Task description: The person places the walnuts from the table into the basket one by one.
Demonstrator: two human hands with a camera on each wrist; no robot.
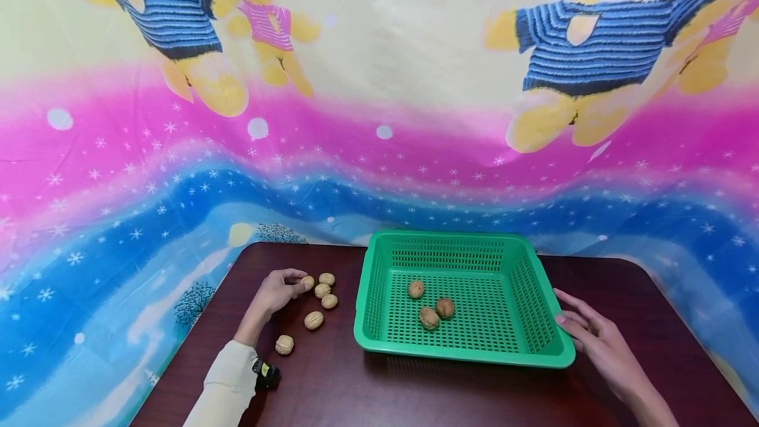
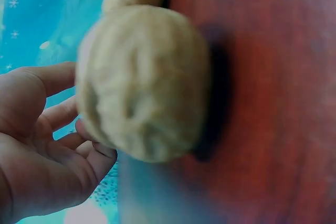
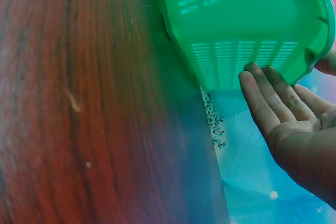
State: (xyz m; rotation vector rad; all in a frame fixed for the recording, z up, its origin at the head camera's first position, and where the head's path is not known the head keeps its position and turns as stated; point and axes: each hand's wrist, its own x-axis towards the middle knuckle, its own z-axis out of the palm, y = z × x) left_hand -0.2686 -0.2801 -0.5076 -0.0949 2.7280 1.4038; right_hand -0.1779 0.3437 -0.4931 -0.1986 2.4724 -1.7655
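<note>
Pale sleeve (image 1: 224, 384), left hand (image 1: 275, 294) pinching walnut (image 1: 307, 283), extended right hand (image 1: 606, 342) touching basket (image 1: 462, 354), dark table (image 1: 332, 397), bear-print backdrop (image 1: 391, 84)

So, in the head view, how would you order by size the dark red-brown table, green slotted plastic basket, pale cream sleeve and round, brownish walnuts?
Largest to smallest, by what shows there:
1. Table
2. Basket
3. Sleeve, cut off by the frame
4. Walnuts, too alike to rank among themselves
</note>
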